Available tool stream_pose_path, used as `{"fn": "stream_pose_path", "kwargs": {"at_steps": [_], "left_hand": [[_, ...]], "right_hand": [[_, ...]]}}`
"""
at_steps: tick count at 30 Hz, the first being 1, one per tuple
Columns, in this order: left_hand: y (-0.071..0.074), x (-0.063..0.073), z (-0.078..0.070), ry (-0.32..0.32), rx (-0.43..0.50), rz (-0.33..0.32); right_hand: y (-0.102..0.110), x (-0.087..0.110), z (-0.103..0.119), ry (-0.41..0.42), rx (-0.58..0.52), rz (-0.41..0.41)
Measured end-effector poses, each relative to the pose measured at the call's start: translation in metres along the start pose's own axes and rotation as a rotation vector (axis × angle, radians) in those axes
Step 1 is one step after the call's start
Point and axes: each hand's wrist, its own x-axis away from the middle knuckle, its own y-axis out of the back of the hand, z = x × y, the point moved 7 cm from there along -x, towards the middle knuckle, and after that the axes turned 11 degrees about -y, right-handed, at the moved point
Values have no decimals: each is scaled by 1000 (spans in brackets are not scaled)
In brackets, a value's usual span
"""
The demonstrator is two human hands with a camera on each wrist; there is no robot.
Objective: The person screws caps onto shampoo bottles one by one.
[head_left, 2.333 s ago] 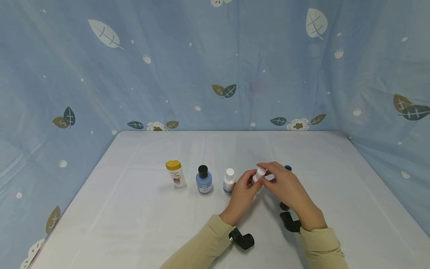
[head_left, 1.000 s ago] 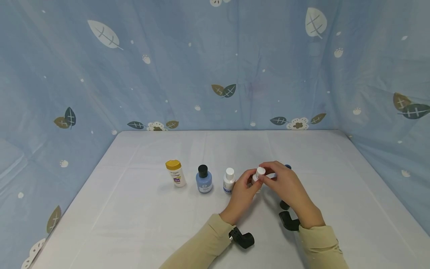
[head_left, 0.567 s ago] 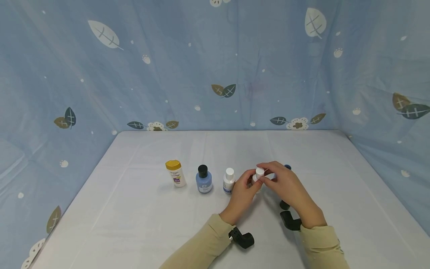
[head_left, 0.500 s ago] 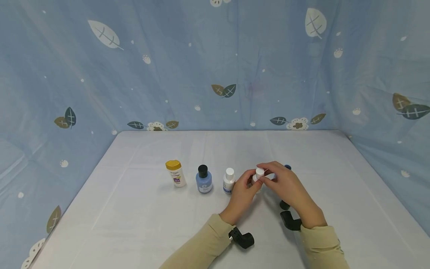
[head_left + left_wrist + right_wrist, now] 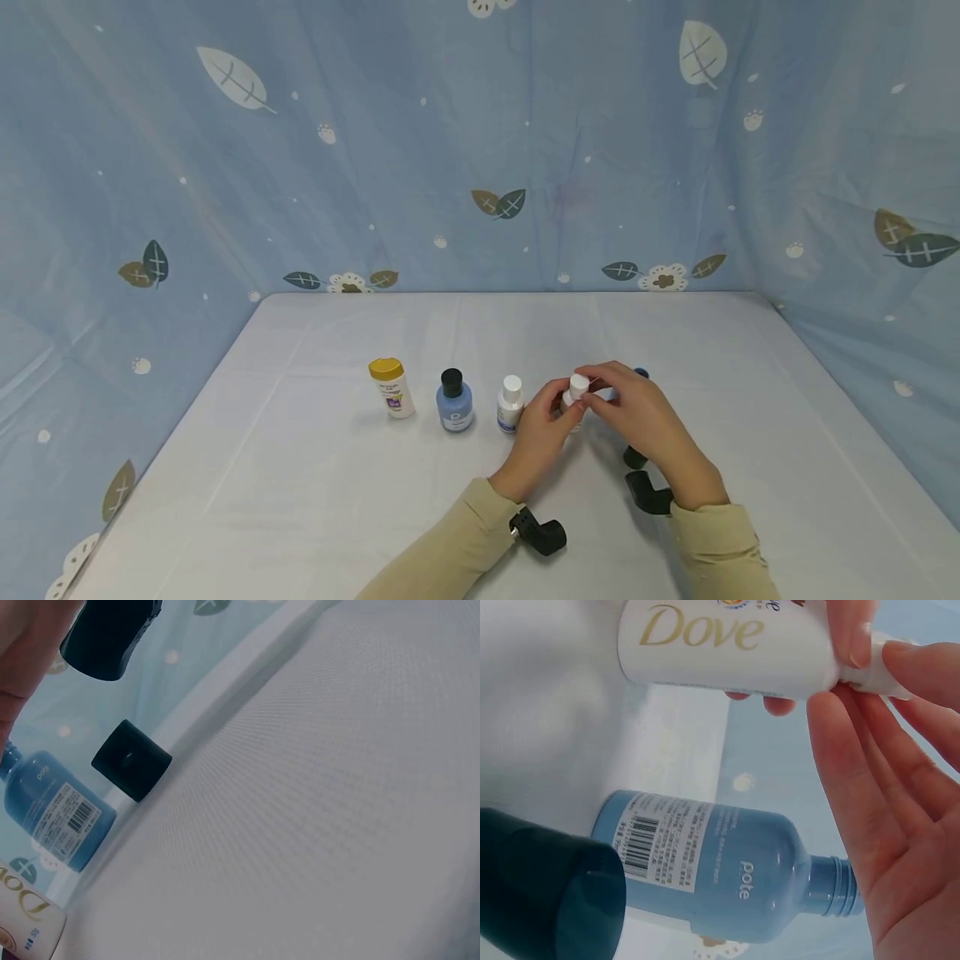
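Observation:
My left hand [image 5: 536, 437] grips a small white Dove bottle [image 5: 727, 645] that stands upright on the table. The fingers and thumb of my right hand [image 5: 637, 417] pinch the white cap [image 5: 579, 384] at its top; in the right wrist view this cap sits at the bottle's neck. Behind my right hand is a blue bottle [image 5: 727, 862] whose threaded neck is bare. Its barcode label shows in both wrist views. A dark, round cap [image 5: 131, 761] rests on the table near it, beneath my right wrist in the head view.
Left of my hands stand a white bottle with a white cap [image 5: 512, 404], a blue bottle with a black cap [image 5: 454, 404] and a white bottle with a yellow cap [image 5: 392, 390]. They line up on the white table [image 5: 262, 483]. A patterned blue curtain [image 5: 420, 150] hangs behind.
My right fingertips have shifted slightly around the white cap. The left hand keeps its grip on the Dove bottle, and the other bottles have stayed where they were.

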Motion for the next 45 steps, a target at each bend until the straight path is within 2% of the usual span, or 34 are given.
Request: {"fn": "stream_pose_path", "kwargs": {"at_steps": [8, 17, 24, 28, 35, 38, 40, 45], "left_hand": [[5, 0, -30, -3, 13, 5], [5, 2, -32, 26, 19, 12], [5, 1, -33, 31, 9, 16], [5, 1, -31, 30, 12, 6], [0, -1, 0, 31, 6, 0], [0, 0, 2, 10, -4, 0], [1, 0, -3, 3, -3, 1], [4, 1, -29, 6, 11, 14]], "right_hand": [[-1, -1, -2, -32, -35, -10], [-3, 1, -1, -9, -33, -15], [-2, 0, -2, -33, -48, -6], [-2, 1, -1, -46, -49, -15], [-3, 1, -2, -60, -9, -24], [-4, 1, -1, -47, 17, -3], [-4, 2, -1, -41, 33, 16], [-3, 2, 0, -15, 41, 35]]}}
